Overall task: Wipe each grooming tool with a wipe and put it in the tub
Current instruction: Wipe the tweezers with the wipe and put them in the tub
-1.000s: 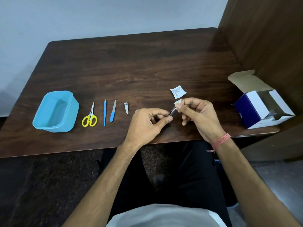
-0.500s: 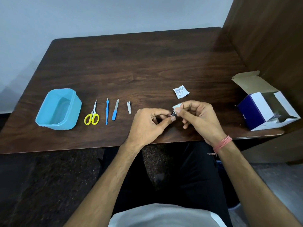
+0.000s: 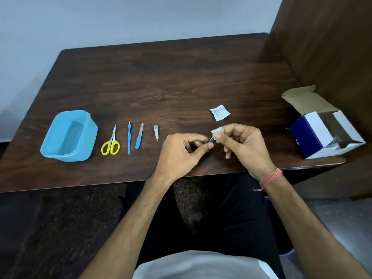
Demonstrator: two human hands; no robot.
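Dark wood-grain bench [image 3: 181,81] against a pale wall, brown panel to the right. Left hand [image 3: 181,154] pinching a small dark metal grooming tool [image 3: 210,139] by its near end between thumb and forefinger; right hand [image 3: 243,146] pinching a small white wipe [image 3: 216,131] around the tool's far tip. Hands close together, joined only through tool and wipe, held near the bench's front edge.

Light blue plastic tub [image 3: 69,135] far off to the left, well apart from both hands, left hand nearer to it. Between tub and hands, a row lying on the bench with long axes pointing away from the body: yellow-handled scissors [image 3: 110,144], slim blue cuticle pusher [image 3: 129,137], blue-handled nail file [image 3: 139,135], small silver nail clipper [image 3: 156,133]. Coming drop likely a leftward carry over that row.

Torn white sachet [image 3: 220,112] just beyond the right hand. Open blue-and-white cardboard box [image 3: 314,131] at the right edge, contents unclear. Held tool mostly hidden by fingers: kind and full length impossible to tell, long axis apparently running from left hand up toward right.
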